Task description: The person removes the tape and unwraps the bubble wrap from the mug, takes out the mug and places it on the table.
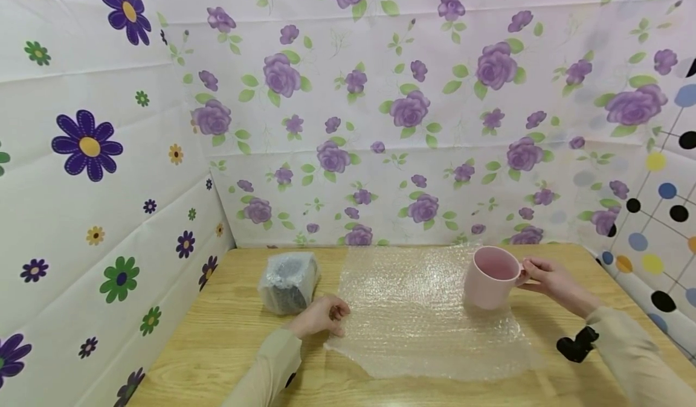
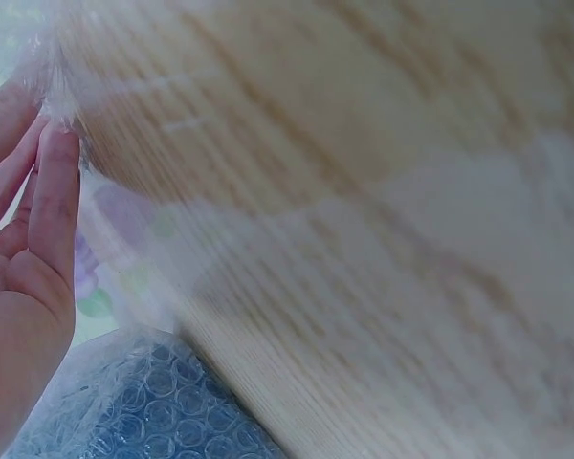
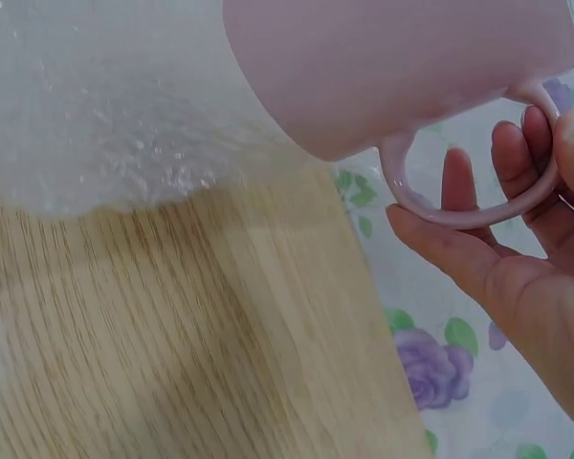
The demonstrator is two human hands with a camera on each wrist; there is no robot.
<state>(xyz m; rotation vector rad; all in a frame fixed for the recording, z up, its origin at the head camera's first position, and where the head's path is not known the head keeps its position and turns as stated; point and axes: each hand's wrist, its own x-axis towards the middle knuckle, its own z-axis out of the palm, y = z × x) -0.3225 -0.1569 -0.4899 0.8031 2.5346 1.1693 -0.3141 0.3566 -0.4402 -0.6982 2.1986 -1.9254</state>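
Note:
A pink mug (image 1: pixel 486 289) is held by its handle in my right hand (image 1: pixel 557 283), above the right part of a clear bubble wrap sheet (image 1: pixel 402 328). The right wrist view shows fingers and thumb around the mug handle (image 3: pixel 493 212). At the sheet's left edge, my left hand (image 1: pixel 321 316) pinches the plastic. Film gathers at the fingertips (image 2: pixel 59 143) in the left wrist view. Just beyond that hand sits a dark object wrapped in bubble wrap (image 1: pixel 288 283); what it is inside is hard to tell.
The wooden table (image 1: pixel 217 346) ends at the back against a flowered cloth (image 1: pixel 375 111). Patterned sheets also hang on the left and right. A small black device (image 1: pixel 576 345) sits at the right wrist.

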